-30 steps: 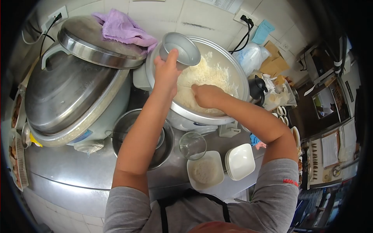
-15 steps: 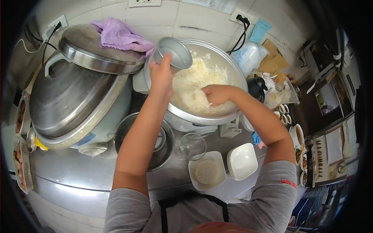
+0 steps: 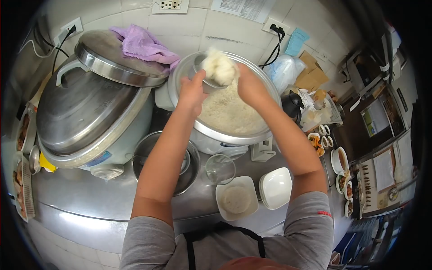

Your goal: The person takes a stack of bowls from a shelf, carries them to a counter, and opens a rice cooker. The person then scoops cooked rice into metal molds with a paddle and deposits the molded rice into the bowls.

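Note:
My left hand [image 3: 192, 93] grips a small round metal bowl [image 3: 197, 62] over the far left part of a large rice cooker [image 3: 216, 133]. A blurred clump of white rice [image 3: 218, 67] is at the bowl's mouth. Just right of it, my right hand [image 3: 250, 86] is closed, its fingers against the rice; whatever tool it may hold is hidden by the hand and rice. Below both hands, cooked rice [image 3: 234, 112] fills the open cooker.
A second, lidded cooker [image 3: 85, 112] stands left, with a lid and purple towel [image 3: 141, 45] on top. Nearer me are a metal pot [image 3: 194, 173], a clear glass [image 3: 220, 169], a square bowl [image 3: 225, 211] and stacked white bowls [image 3: 276, 186]. A dark jug [image 3: 292, 104] stands right.
My right hand has risen from the rice in the cooker to the metal bowl, bringing a clump of rice. The bowl has tilted and moved slightly right.

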Demonstrator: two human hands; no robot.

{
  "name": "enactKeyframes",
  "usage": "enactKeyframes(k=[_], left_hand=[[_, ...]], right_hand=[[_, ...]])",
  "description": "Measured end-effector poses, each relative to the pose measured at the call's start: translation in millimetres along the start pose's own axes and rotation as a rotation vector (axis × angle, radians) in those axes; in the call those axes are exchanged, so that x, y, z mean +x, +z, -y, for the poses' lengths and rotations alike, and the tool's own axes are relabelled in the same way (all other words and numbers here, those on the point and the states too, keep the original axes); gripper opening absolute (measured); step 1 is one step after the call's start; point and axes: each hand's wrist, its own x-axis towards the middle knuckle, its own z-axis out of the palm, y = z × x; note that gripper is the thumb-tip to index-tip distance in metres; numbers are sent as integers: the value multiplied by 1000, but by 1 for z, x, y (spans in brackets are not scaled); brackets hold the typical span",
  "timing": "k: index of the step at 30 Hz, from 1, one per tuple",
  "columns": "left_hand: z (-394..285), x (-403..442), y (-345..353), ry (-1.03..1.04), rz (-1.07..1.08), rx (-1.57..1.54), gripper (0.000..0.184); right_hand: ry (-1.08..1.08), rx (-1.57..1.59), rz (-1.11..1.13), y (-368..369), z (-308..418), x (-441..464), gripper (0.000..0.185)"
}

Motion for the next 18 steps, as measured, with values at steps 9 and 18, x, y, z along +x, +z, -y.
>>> enactKeyframes(k=[9, 18], left_hand=[[-9, -11, 5, 132, 39, -87, 42], [-10, -14, 7, 182, 97, -97, 41]], right_hand=[[148, -652, 343, 32, -68, 32, 26], [-123, -818, 578, 72, -81, 50, 24]])
